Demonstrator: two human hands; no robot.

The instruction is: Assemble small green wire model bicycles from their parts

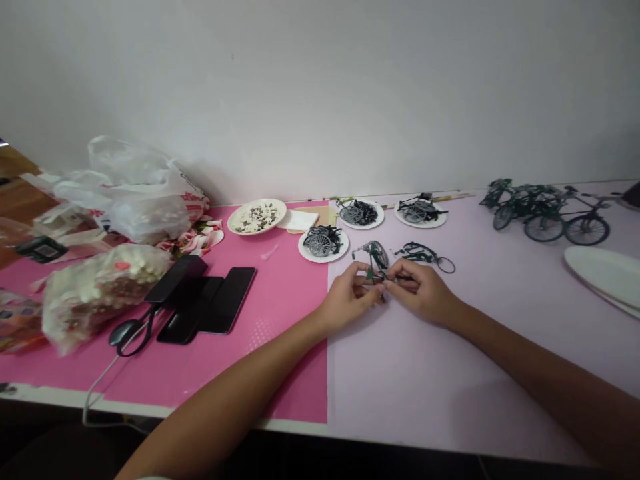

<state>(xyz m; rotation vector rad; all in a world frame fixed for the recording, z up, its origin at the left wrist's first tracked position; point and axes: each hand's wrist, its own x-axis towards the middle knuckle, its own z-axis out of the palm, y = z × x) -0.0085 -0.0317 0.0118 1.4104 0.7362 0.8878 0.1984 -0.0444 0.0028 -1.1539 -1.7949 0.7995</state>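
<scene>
A small green bicycle part (379,265) sat between both sets of fingertips, just above the table's lilac mat (450,373), a little toward the far edge from its middle. The left hand (345,299) pinched the part's near-left end with curled fingers; the right hand (423,290) gripped the other end, its fingers closed on a thin piece that was too small to make out. A loose green frame piece (423,254) lay just beyond the right hand. Farther back, three white plates (323,243) held grey wheels and dark parts, and finished model bicycles (547,210) stood at the far right corner. On the pink mat (260,347) to the left lay two dark phones (210,305), scissors (133,330) and plastic bags (135,193). A plain white wall rose behind the table.
</scene>
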